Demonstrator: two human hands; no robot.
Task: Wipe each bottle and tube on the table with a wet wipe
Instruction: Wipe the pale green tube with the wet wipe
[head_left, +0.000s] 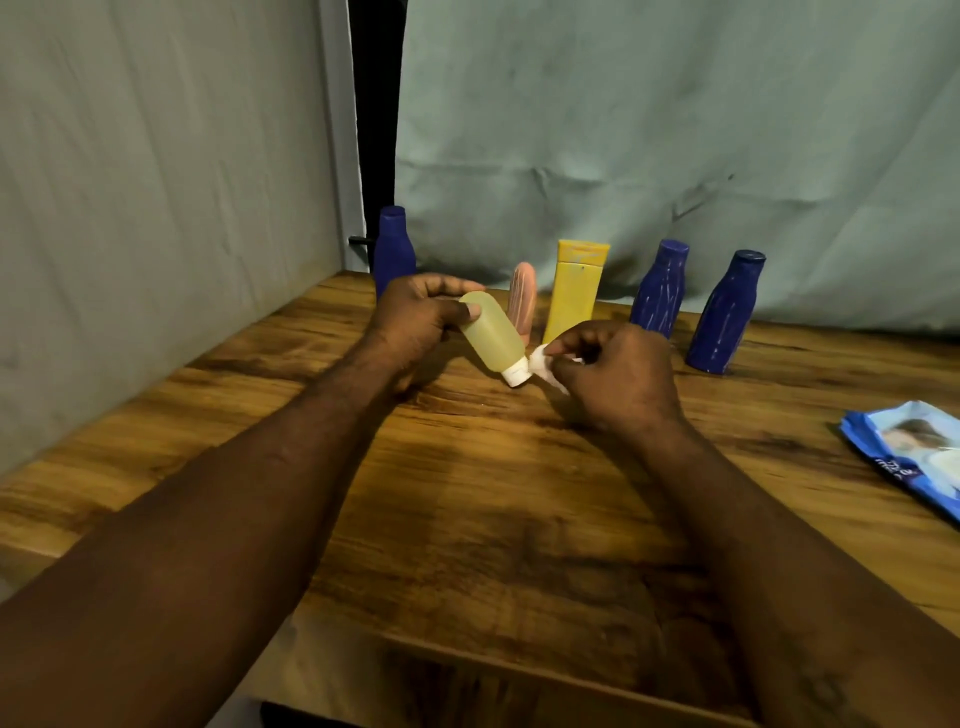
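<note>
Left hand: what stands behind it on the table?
A blue bottle stands upright behind the left hand, which grips a pale yellow bottle. Only the blue bottle's cap and upper body show; the hand covers its lower part, so its base cannot be seen.

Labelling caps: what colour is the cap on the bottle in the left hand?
White, on the pale yellow bottle; cap shows best in the head view.

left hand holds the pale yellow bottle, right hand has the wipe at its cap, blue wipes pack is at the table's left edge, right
Not quite: the head view shows the blue wipes pack at the right edge of the table, not the left. The rest holds: the left hand holds the pale yellow bottle and the right hand has the wipe at its cap.
</note>
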